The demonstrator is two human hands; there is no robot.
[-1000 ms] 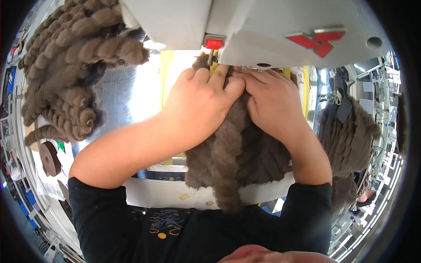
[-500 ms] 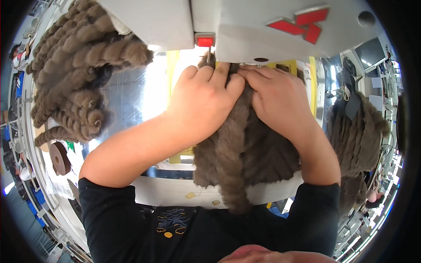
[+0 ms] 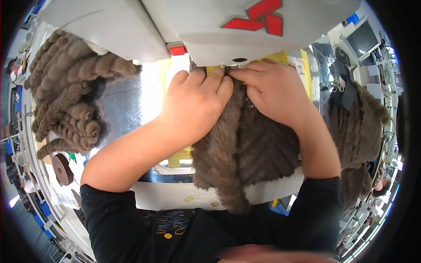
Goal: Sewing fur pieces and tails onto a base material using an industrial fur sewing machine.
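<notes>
A brown fur piece [image 3: 245,153] lies on the shiny machine table under a grey-white sewing machine head [image 3: 228,26] and hangs over the near edge. My left hand [image 3: 197,105] presses down on the fur's left side, fingers curled at the needle area. Pressed against it from the right, my right hand [image 3: 274,90] pinches the fur's top edge just under the machine head. The needle itself is hidden by my fingers.
A heap of rolled brown fur strips [image 3: 70,101] lies at the left on the metal table [image 3: 120,109]. More brown fur [image 3: 357,127] is piled at the right. A brown tape roll [image 3: 62,168] sits at the left edge. A monitor [image 3: 362,39] stands at the upper right.
Both hands have stayed on the fur under the machine head. The view has shifted slightly, with the hands and fur now a little lower in the picture.
</notes>
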